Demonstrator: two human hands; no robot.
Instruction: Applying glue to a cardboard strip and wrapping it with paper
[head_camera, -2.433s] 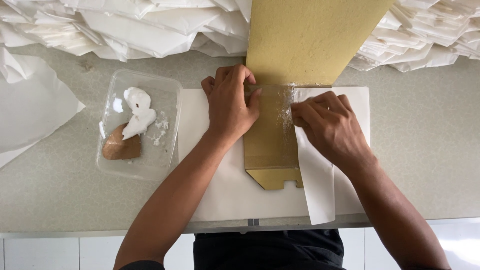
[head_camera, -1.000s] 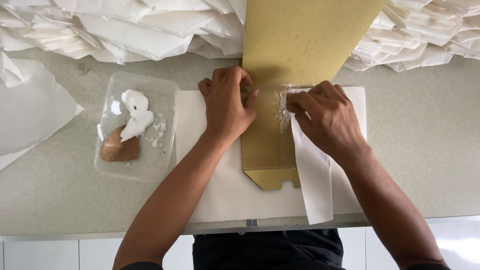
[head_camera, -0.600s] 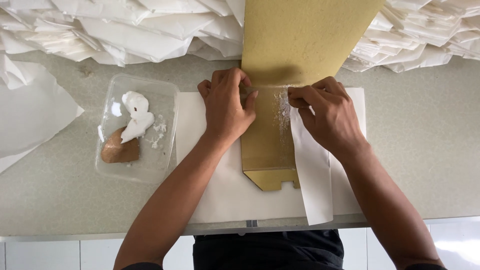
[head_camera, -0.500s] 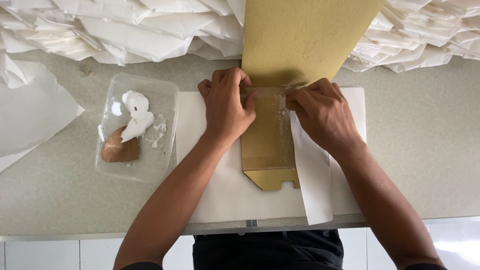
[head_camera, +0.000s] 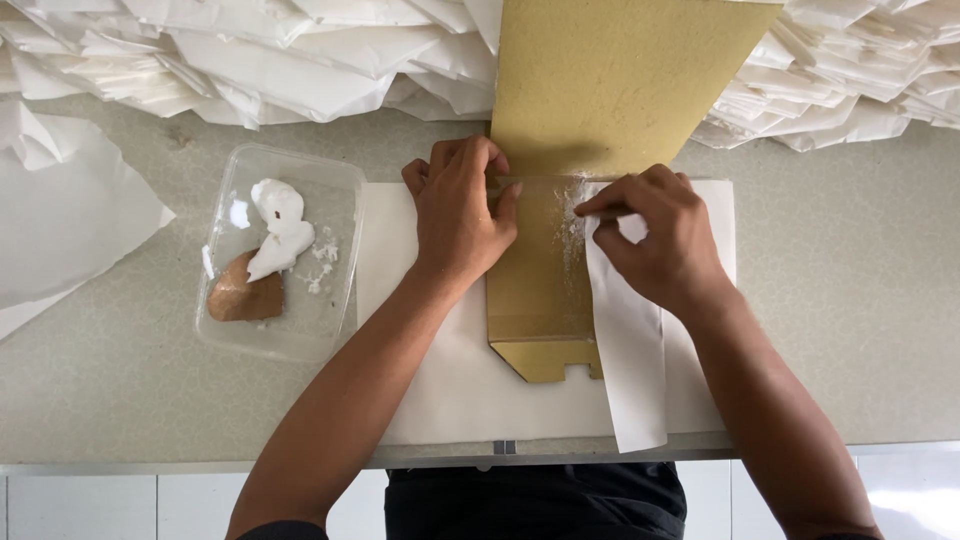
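A pale grey-green speckled worktop (head_camera: 850, 310) fills most of the frame, evenly lit by soft, diffuse light with faint shadows. Along the top edge, from left to right, lies a heap of crumpled and folded white paper sheets (head_camera: 250, 50). Another loose white sheet (head_camera: 60, 220) lies at the far left. Across the bottom runs the counter's front edge, with white glossy panels (head_camera: 100, 505) below it.
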